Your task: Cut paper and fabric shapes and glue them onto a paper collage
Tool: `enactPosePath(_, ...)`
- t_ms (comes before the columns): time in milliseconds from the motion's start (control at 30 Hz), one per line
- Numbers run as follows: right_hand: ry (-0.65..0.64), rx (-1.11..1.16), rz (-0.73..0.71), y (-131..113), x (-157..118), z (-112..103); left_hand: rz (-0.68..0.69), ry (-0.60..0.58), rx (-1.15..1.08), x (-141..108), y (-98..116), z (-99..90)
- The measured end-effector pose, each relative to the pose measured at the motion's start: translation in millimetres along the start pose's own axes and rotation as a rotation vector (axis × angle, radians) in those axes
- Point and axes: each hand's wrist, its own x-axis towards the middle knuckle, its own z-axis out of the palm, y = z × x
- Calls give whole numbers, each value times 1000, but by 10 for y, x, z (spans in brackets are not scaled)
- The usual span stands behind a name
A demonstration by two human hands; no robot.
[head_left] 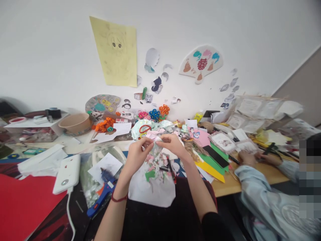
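My left hand (137,154) and my right hand (175,146) meet in front of me, fingertips pinched on a small pale piece of paper (157,139). Its exact shape is partly hidden by the fingers. Below them, a white sheet (150,193) bears a pile of cut paper scraps, among them a green scrap (149,174). A dark, slim tool, perhaps a pen or cutter (171,169), lies on the pile's right side. Scissors with red handles (144,128) rest just behind my hands, on crumpled pale material.
To the left lie a blue glue gun (102,198), a white corded device (67,174) and red paper (27,204). A black phone (216,156) lies on green and yellow sheets to the right. Beyond it, a co-worker's hand (266,153) holds a dark pen. A round tan bowl (75,124) stands back left.
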Motion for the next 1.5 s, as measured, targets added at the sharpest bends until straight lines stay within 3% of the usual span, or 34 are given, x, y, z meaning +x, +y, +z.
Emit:
enactPosePath(233, -30, 48, -27, -8, 208, -187, 1, -33, 224, 379, 128, -111)
enactPosePath(433, -65, -217, -62, -62, 377, -283, -91, -151, 381, 520, 169, -102)
enactPosePath(633, -61, -262, -30, 57, 561, -278, -156, -17, 293, 553, 166, -15)
enactPosePath(900, -106, -56, 41, 31, 603, -299, -173, 73, 147, 703, 95, -53)
enactPosePath(1267, 32, 2, 43, 92, 637, -295, -206, 22, 44, 798, -121, 28)
enactPosePath(1500, 49, 38, 57, 84, 598, -350, -194, 6, -86, 816, -75, 42)
